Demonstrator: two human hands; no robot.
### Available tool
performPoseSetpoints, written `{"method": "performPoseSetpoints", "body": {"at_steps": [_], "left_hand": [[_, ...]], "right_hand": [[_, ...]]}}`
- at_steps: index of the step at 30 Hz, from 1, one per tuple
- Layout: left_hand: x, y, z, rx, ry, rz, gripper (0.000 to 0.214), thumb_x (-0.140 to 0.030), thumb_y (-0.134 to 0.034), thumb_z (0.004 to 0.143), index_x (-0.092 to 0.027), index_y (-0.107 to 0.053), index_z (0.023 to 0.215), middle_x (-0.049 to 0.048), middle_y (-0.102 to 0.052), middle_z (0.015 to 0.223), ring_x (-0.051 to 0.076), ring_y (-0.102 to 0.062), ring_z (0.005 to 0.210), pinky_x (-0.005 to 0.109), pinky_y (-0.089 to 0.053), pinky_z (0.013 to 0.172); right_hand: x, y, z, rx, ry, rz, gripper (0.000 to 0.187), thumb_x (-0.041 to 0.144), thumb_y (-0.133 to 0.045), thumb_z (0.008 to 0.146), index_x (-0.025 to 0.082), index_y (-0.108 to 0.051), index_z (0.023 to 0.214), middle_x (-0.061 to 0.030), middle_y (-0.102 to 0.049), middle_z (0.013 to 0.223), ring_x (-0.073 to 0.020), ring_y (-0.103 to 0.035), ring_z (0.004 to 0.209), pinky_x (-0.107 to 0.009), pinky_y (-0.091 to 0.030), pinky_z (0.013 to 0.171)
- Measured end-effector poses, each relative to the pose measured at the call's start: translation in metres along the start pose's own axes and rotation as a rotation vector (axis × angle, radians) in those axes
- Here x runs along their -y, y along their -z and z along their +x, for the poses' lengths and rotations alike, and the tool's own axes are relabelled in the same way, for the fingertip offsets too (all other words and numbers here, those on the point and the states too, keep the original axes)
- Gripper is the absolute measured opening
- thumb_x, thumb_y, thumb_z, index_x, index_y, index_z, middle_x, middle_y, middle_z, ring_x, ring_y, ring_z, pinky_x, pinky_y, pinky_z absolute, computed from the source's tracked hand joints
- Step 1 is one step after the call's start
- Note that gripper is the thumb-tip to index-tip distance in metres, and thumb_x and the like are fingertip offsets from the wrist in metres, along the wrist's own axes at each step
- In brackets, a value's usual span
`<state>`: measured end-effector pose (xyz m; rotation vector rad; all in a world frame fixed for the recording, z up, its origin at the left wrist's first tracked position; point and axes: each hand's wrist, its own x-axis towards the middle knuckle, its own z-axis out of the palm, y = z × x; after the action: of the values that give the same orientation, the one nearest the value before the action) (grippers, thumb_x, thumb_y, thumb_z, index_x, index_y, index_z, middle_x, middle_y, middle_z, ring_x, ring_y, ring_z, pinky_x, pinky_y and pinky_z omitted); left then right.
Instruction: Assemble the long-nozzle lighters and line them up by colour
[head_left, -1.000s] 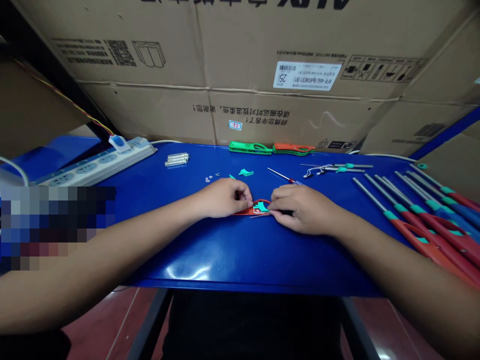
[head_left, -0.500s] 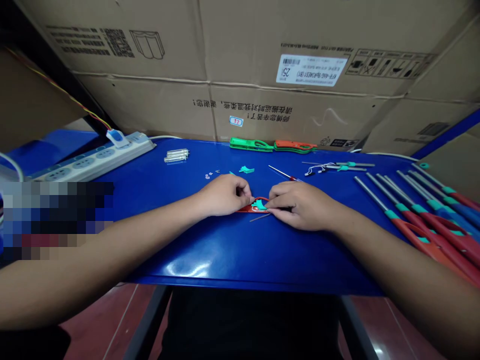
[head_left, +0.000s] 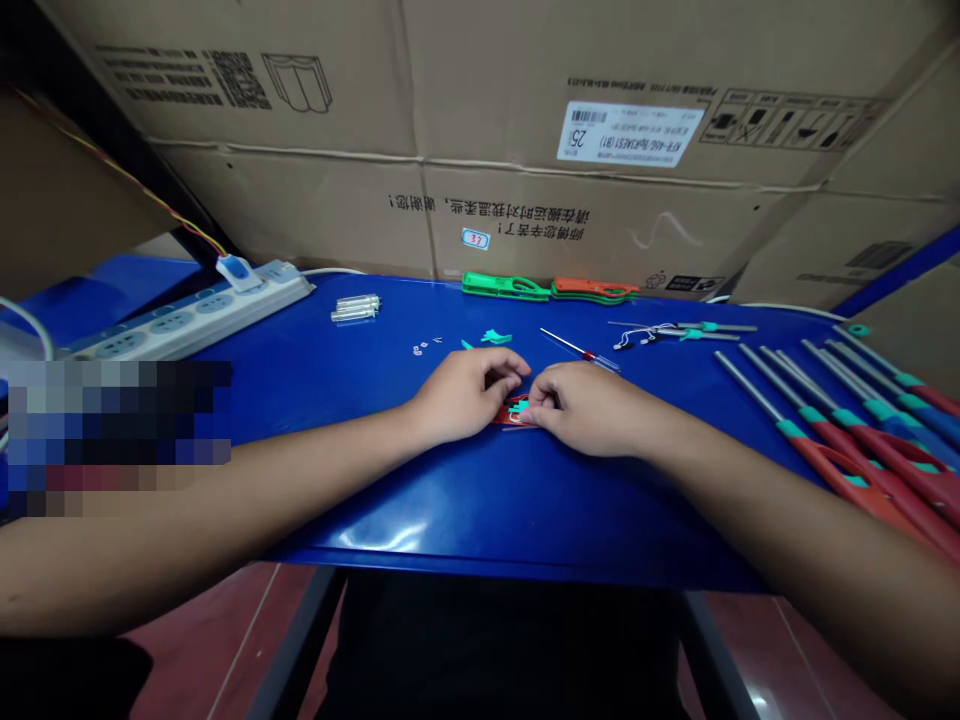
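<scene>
An orange plastic shell (head_left: 508,421) is lying near the middle of the table (head_left: 480,510), between two bare hands, with a flat teal piece (head_left: 516,407) sitting on it. The right hand (head_left: 589,405) is bunching its fingertips on the teal piece; whether this grip is pinching it, I cannot tell. The left hand (head_left: 469,395) is curling loosely, thumb and forefinger slightly parted; its hold on the shell is hidden. Beyond, a slim screwdriver (head_left: 581,350) is lying aslant, and clear cylinders (head_left: 355,309) are clustering at left. Long tools (head_left: 855,440) with metal tubes and red, orange or blue handles are fanning out at right. Behind, a brown carton (head_left: 300,200) is showing upside-down Chinese print and a white label (head_left: 630,133) reading "25" and "KFR". The table is gleaming smooth blue above a reddish tiled floor (head_left: 217,620).
</scene>
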<state>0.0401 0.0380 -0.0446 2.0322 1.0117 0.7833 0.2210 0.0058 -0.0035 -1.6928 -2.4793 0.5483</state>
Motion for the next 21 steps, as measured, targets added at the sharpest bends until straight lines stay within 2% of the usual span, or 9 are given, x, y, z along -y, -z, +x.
{"method": "performPoseSetpoints", "body": {"at_steps": [6, 11, 15, 18, 21], "left_hand": [[-0.004, 0.001, 0.0, 0.046, -0.037, 0.174, 0.021, -0.012, -0.057, 0.088, -0.021, -0.075, 0.096, 0.0004, -0.078, 0.095, 0.016, -0.071, 0.087, 0.028, -0.051, 0.078], [0.0, 0.001, -0.001, 0.037, -0.136, 0.273, 0.023, -0.012, -0.054, 0.09, -0.02, -0.076, 0.095, 0.0024, -0.077, 0.093, 0.017, -0.07, 0.086, 0.028, -0.051, 0.077], [-0.003, 0.0, -0.004, 0.012, -0.17, 0.261, 0.024, -0.015, -0.052, 0.091, -0.019, -0.075, 0.097, 0.004, -0.077, 0.097, 0.017, -0.069, 0.089, 0.03, -0.053, 0.083], [-0.013, 0.017, -0.002, -0.017, -0.161, 0.288, 0.024, -0.02, -0.054, 0.091, -0.019, -0.074, 0.103, 0.0045, -0.076, 0.103, 0.017, -0.068, 0.09, 0.03, -0.053, 0.083], [-0.019, 0.059, 0.005, -0.029, -0.126, 0.519, 0.025, -0.029, -0.058, 0.088, -0.02, -0.074, 0.105, 0.0043, -0.075, 0.103, 0.019, -0.067, 0.087, 0.031, -0.051, 0.082]], "right_hand": [[0.005, -0.003, 0.002, -0.009, -0.045, -0.001, 0.017, 0.027, -0.068, 0.085, 0.021, -0.064, 0.07, -0.0002, -0.068, 0.069, -0.0126, -0.052, 0.058, -0.027, -0.033, 0.052], [0.0, 0.0, 0.001, -0.031, 0.067, -0.025, 0.018, 0.032, -0.069, 0.088, 0.02, -0.072, 0.074, -0.0026, -0.071, 0.079, -0.0134, -0.057, 0.066, -0.027, -0.036, 0.059], [-0.01, 0.006, -0.004, -0.076, 0.176, -0.012, 0.018, 0.035, -0.07, 0.088, 0.02, -0.076, 0.08, -0.0032, -0.07, 0.083, -0.0133, -0.059, 0.069, -0.027, -0.039, 0.064], [-0.026, 0.015, -0.009, -0.171, 0.247, 0.056, 0.025, 0.037, -0.063, 0.092, 0.019, -0.075, 0.08, -0.0031, -0.068, 0.08, -0.0138, -0.059, 0.071, -0.027, -0.04, 0.066], [-0.044, 0.024, -0.012, -0.329, 0.25, 0.045, 0.028, 0.037, -0.059, 0.094, 0.019, -0.073, 0.078, -0.0037, -0.068, 0.077, -0.0151, -0.059, 0.072, -0.029, -0.041, 0.067]]}}
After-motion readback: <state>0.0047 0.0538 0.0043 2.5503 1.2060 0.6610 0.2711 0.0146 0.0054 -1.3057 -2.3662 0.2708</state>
